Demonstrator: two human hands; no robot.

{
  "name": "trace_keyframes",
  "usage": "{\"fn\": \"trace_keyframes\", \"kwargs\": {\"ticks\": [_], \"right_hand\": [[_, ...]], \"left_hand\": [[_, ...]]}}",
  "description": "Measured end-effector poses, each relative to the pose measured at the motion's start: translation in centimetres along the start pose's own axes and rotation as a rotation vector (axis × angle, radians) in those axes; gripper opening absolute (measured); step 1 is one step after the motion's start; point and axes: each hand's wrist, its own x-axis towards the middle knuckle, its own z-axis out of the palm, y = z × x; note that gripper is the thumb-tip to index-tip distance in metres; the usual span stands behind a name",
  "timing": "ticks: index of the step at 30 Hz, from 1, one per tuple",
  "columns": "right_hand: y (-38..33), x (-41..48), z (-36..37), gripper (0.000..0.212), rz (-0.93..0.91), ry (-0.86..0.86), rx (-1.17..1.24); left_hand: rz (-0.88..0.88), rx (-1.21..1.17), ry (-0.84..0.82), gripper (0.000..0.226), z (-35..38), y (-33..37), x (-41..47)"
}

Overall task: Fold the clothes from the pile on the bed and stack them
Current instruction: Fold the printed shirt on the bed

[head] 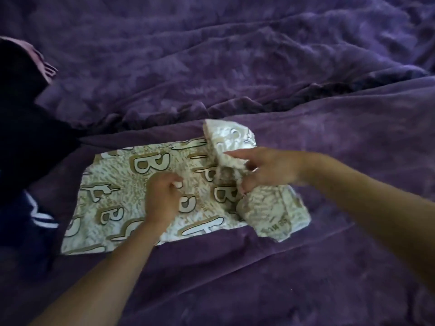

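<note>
A cream fabric garment printed with large gold-brown letters (122, 184) is lying spread on the purple plush bed cover (282, 267), its long axis running left to right across the view. The right hand (268, 168) is sitting over the garment's right end, where the cloth is bunching and rising off the bed; its fingers are curling round a lifted flap and pinching it, the forearm reaching in from the lower right. The left hand (162, 198) is resting near the garment's middle, fingers curling down and appearing to nip a small tuck of cloth, so anchoring the flat part. The flat, unfolded length is lying to the left of the right hand, so the coming fold is probably going to carry the flap leftward along the long axis. A pile of dark clothes (23, 137) is waiting at the left edge, just beside the garment
</note>
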Motion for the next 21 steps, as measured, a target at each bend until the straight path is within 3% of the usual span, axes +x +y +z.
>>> {"fn": "trace_keyframes", "kwargs": {"ticks": [3, 5, 6, 8, 10, 12, 14, 18, 19, 21], "right_hand": [[-3.3, 5.6, 5.0, 0.08, 0.05, -0.051, 0.022], [-3.9, 8.7, 7.6, 0.078, 0.114, -0.057, 0.086], [-3.7, 9.5, 8.3, 0.068, 0.071, 0.038, 0.005], [-1.9, 10.3, 8.8, 0.044, -0.118, 0.43, -0.395], [0.8, 10.6, 8.2, 0.044, -0.274, 0.704, -0.75], [3.6, 10.7, 6.7, 0.054, -0.187, 0.604, -0.95], [6.3, 11.2, 5.4, 0.064, -0.031, 0.431, -1.059], [7.3, 12.3, 4.3, 0.072, -0.002, 0.374, -1.034], [7.0, 12.0, 4.4, 0.072, -0.025, 0.435, -0.979], [7.0, 10.6, 4.7, 0.069, -0.049, 0.717, -0.768]], "left_hand": [[-0.137, -0.008, 0.157, 0.023, -5.4, -3.7, -0.3], [-0.128, 0.002, 0.194, 0.021, -6.8, -4.4, -0.9], [-0.08, 0.021, 0.195, 0.022, -6.7, -4.3, -1.4], [0.083, 0.086, 0.131, 0.031, -5.4, -3.4, -3.1], [0.252, 0.243, -0.036, 0.045, -2.7, -2.6, -5.0], [0.3, 0.449, -0.252, 0.056, 0.8, -2.6, -7.0], [0.273, 0.549, -0.357, 0.06, 3.6, -3.5, -8.5], [0.275, 0.535, -0.331, 0.057, 4.3, -3.6, -8.4], [0.302, 0.535, -0.291, 0.053, 3.8, -3.5, -8.5], [0.353, 0.501, -0.174, 0.046, 2.6, -3.9, -9.4]]}}
